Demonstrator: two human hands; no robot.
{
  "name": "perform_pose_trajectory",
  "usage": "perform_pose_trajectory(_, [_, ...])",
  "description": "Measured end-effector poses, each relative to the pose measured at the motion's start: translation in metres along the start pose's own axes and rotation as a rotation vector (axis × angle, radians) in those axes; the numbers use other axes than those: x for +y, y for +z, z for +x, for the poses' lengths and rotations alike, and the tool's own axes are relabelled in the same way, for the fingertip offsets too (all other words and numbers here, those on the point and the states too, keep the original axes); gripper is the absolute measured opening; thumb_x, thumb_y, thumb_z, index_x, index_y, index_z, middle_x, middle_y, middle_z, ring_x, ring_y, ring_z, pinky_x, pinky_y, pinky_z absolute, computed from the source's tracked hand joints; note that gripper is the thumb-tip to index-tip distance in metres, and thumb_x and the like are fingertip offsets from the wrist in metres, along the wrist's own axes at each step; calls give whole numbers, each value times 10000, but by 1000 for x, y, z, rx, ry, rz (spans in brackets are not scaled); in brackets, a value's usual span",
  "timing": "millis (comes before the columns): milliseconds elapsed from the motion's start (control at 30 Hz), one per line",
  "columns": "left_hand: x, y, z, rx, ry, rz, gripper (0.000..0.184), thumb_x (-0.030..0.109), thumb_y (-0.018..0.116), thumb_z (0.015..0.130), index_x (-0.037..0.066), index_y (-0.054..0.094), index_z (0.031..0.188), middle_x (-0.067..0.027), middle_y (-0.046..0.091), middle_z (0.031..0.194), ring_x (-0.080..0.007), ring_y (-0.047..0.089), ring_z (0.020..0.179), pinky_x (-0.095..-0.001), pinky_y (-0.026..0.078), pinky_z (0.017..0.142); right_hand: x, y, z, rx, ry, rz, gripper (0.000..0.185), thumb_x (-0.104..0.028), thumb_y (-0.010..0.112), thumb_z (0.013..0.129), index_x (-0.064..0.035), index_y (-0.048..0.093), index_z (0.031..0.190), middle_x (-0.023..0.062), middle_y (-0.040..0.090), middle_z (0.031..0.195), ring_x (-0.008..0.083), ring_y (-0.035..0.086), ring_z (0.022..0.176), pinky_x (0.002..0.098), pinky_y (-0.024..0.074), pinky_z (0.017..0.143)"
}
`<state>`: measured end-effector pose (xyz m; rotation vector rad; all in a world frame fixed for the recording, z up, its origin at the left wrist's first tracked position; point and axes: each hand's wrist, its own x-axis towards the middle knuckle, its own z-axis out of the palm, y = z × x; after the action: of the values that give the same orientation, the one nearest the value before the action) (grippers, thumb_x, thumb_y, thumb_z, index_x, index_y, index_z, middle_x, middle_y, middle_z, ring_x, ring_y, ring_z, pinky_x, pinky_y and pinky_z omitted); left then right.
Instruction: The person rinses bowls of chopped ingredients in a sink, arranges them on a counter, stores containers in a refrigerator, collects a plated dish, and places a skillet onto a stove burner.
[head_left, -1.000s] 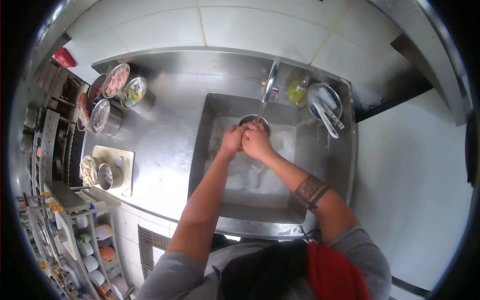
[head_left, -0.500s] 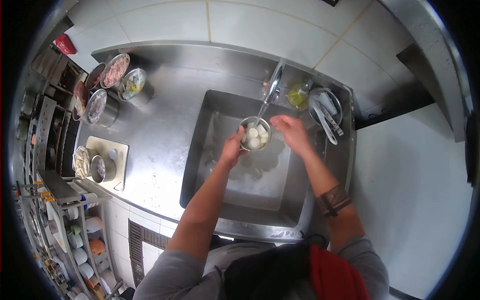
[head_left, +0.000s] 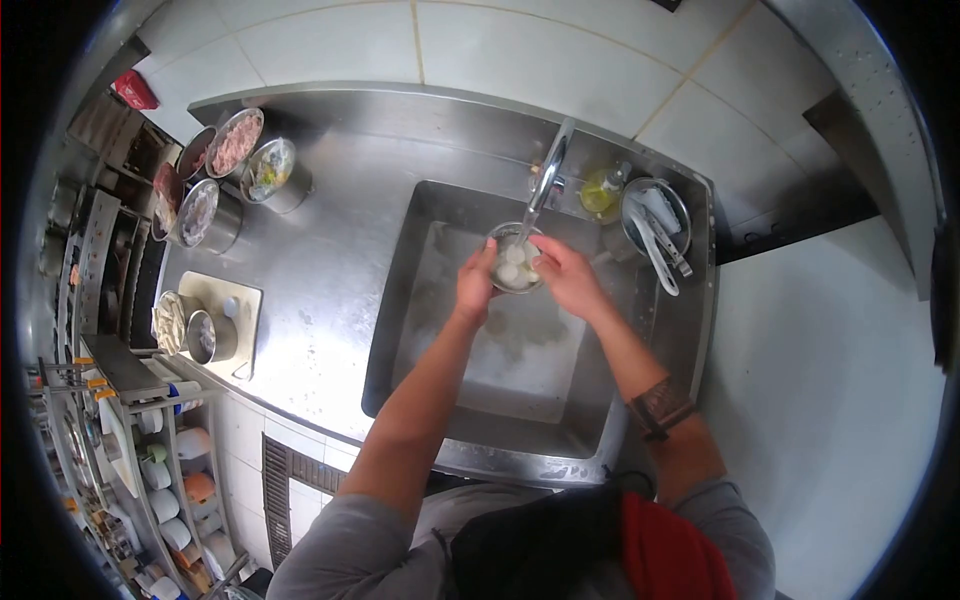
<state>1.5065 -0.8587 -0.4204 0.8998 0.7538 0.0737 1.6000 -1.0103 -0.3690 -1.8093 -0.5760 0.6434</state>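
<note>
A round metal bowl (head_left: 499,231) is held over the sink (head_left: 470,425), right under the faucet (head_left: 549,180). Several pale round pieces (head_left: 515,262) lie in it, wet with water. My left hand (head_left: 477,282) grips the bowl's left side, thumb at the rim. My right hand (head_left: 568,277) is at the bowl's right side, its fingers bent over the rim by the pieces; the fingertips are partly hidden. Whether they pinch a piece is too small to tell.
Metal containers (head_left: 215,215) with meat and other food stand at the back left. A cutting board (head_left: 247,310) with two pots is at the left. Behind the sink's right corner are a yellow soap bottle (head_left: 598,192) and a bowl with white-handled tools (head_left: 650,235). A dish rack (head_left: 170,450) stands lower left.
My hands were together over the bowl, then the right hand moved off to the right, showing the pale pieces. Now it has come back to the bowl's right rim.
</note>
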Motion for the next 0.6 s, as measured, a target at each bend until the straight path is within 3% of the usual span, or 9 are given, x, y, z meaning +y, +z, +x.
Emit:
perform_pose_trajectory(67, [-2, 7, 2, 34, 164, 107, 677, 573, 528, 1006, 47, 548, 1431, -116, 643, 1283, -249, 661, 1122, -417, 546, 935, 19, 10, 9, 121, -177, -418, 369, -150, 582, 1019, 15, 578, 1348, 119, 670, 1260, 175, 633, 1153, 321, 506, 978])
perform_pose_trajectory(100, [-1, 9, 4, 35, 164, 110, 677, 573, 528, 1006, 47, 548, 1431, -116, 643, 1283, -249, 661, 1122, -417, 546, 935, 22, 15, 12, 121, -177, -415, 369, -150, 582, 1019, 15, 578, 1348, 119, 670, 1260, 175, 633, 1153, 321, 506, 978])
perform_pose_trajectory(167, [3, 11, 10, 102, 382, 617, 730, 597, 565, 965, 43, 549, 1439, -161, 623, 1297, -275, 658, 1139, -420, 550, 924, 28, 28, 20, 176, -142, -491, 413, -262, 554, 1012, 31, 575, 1302, 206, 634, 1239, 364, 599, 1190, 416, 474, 1022])
perform_pose_trajectory(200, [15, 21, -3, 104, 384, 622, 730, 597, 565, 965, 43, 549, 1439, -161, 623, 1297, -275, 658, 1139, -420, 550, 924, 43, 35, 27, 178, -144, -486, 413, -262, 554, 1012, 31, 575, 1302, 206, 634, 1239, 364, 599, 1190, 416, 474, 1022])
perform_pose_trajectory(267, [54, 51, -47, 368, 300, 1157, 771, 613, 598, 916, 38, 555, 1428, -226, 592, 1273, -345, 651, 1140, -441, 554, 917, 64, 51, 35, 163, -5, -53, 389, -273, 563, 1009, 28, 588, 1255, 197, 635, 1195, 335, 617, 1112, 417, 491, 970])
perform_pose_trajectory(300, [59, 53, -52, 371, 299, 1162, 771, 613, 598, 916, 38, 555, 1428, -226, 592, 1273, -345, 651, 1140, -441, 554, 917, 51, 58, 34, 162, 43, 94, 382, -276, 566, 1008, 27, 592, 1239, 194, 635, 1181, 326, 622, 1086, 417, 497, 952])
perform_pose_trajectory(367, [66, 54, -57, 412, 465, 1450, 813, 629, 615, 883, 4, 563, 1401, -278, 559, 1240, -440, 635, 1117, -461, 569, 884, 28, 70, 18, 229, 427, 806, 341, -271, 539, 1008, -7, 602, 1214, 164, 648, 1136, 280, 629, 1031, 404, 510, 894])
perform_pose_trajectory(500, [74, 60, -67, 410, 516, 1629, 801, 617, 596, 906, -33, 567, 1373, -285, 564, 1180, -466, 635, 1082, -446, 601, 789, 35, 80, 14, -14, 442, 1242, 376, -342, 483, 1050, -43, 591, 1250, 120, 656, 1136, 236, 635, 1042, 375, 514, 873])
perform_pose_trajectory(600, [74, 76, -70, 309, 278, 1871, 695, 505, 604, 931, -70, 598, 1321, -317, 558, 1201, -464, 648, 1055, -445, 610, 670, 2, 78, 10, -50, -249, 398, 314, -225, 524, 987, -54, 627, 1229, 105, 647, 1230, 235, 605, 1147, 349, 485, 979])
